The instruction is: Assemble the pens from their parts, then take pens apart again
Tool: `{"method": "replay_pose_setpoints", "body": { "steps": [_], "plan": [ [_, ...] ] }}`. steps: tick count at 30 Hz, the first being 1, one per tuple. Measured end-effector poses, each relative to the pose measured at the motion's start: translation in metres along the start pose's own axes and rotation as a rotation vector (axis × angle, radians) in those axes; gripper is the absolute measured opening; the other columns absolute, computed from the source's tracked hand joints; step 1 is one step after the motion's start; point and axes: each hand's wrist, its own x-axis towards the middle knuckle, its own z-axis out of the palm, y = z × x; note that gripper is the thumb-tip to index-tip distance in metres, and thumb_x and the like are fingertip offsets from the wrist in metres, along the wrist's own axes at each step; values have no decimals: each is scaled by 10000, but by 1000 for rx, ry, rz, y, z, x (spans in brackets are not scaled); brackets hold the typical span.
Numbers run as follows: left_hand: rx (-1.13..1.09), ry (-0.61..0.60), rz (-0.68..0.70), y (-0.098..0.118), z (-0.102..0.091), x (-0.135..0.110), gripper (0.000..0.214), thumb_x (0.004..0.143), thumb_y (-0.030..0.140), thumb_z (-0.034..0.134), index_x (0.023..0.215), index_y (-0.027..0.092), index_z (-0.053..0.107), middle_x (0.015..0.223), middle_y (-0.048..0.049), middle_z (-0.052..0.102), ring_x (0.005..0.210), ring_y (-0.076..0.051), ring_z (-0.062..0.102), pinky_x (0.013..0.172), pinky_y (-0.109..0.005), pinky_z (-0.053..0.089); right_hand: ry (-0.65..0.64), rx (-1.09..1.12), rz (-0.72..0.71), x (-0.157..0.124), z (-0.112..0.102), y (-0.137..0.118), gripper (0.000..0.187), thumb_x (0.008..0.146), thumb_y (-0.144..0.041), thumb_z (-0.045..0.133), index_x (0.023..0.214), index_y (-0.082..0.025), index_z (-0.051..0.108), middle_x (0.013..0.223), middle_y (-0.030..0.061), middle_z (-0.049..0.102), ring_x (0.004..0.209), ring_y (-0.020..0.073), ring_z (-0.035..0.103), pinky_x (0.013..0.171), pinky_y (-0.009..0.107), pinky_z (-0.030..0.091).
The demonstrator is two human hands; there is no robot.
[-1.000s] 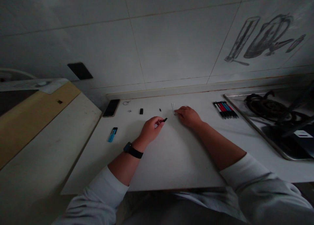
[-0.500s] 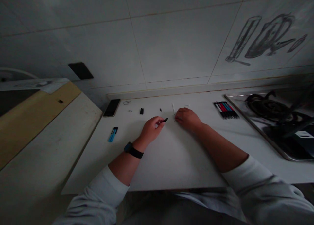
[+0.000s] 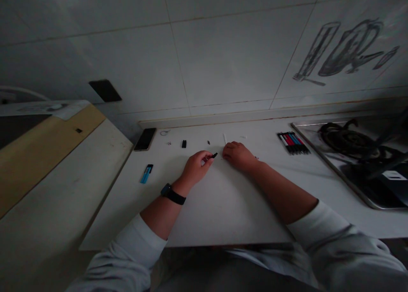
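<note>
My left hand is closed in a pinch on a small black pen part, whose tapered end sticks out past the fingertips toward the right. Just to its right, my right hand rests low over the counter with curled fingers; whatever they grip is hidden. A thin white stick, perhaps a pen refill, lies behind the right fingertips. Farther back are a tiny dark piece and a pair of short black pieces. Some tiny shiny bits lie left of those.
On the white counter, a phone lies at the back left, a blue and black item in front of it. A row of several pens lies right, beside a gas stove. The tiled wall bounds the back.
My right hand has shifted slightly left and nearer to me, closer to the black part. A small dark item now shows beside its wrist. My left hand stays almost still.
</note>
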Motion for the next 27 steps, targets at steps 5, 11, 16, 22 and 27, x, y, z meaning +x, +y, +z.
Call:
{"method": "replay_pose_setpoints", "body": {
  "steps": [5, 11, 16, 22, 27],
  "plan": [
    [7, 14, -5, 0, -1, 1, 145, 917, 223, 654, 1055, 207, 697, 1008, -42, 753, 903, -170, 704, 871, -341, 567, -9, -69, 29, 1, 3, -5, 199, 1002, -236, 535, 1022, -176, 723, 1097, 113, 690, 1028, 241, 576, 894, 345, 375],
    [18, 21, 0, 1, -3, 2, 144, 915, 228, 659, 1052, 206, 697, 998, -43, 751, 895, -171, 697, 866, -341, 562, 55, -14, 117, -8, -10, 13, 220, 990, -215, 537, 1050, -206, 749, 1130, 94, 707, 1042, 231, 604, 920, 337, 395],
    [19, 18, 0, 4, -3, 1, 143, 908, 211, 660, 1046, 208, 698, 1004, -41, 751, 900, -170, 695, 879, -348, 563, 19, -20, 116, -13, -16, 17, 189, 959, -244, 588, 1012, -236, 770, 1078, 74, 726, 1025, 230, 627, 898, 331, 407],
    [12, 14, -7, 5, -3, 1, 141, 912, 222, 653, 1045, 212, 699, 999, -45, 752, 899, -178, 702, 865, -352, 570, -39, -67, 90, -6, -10, 5, 184, 964, -243, 576, 994, -227, 757, 1062, 77, 724, 1004, 232, 626, 865, 336, 388],
    [24, 11, -10, 3, -3, 1, 141, 919, 223, 644, 1050, 210, 696, 1010, -46, 754, 913, -181, 704, 873, -352, 566, -28, -145, 67, -1, -4, -3, 218, 1004, -239, 507, 1025, -182, 716, 1103, 121, 701, 1009, 245, 610, 866, 357, 377]
  ]
}}
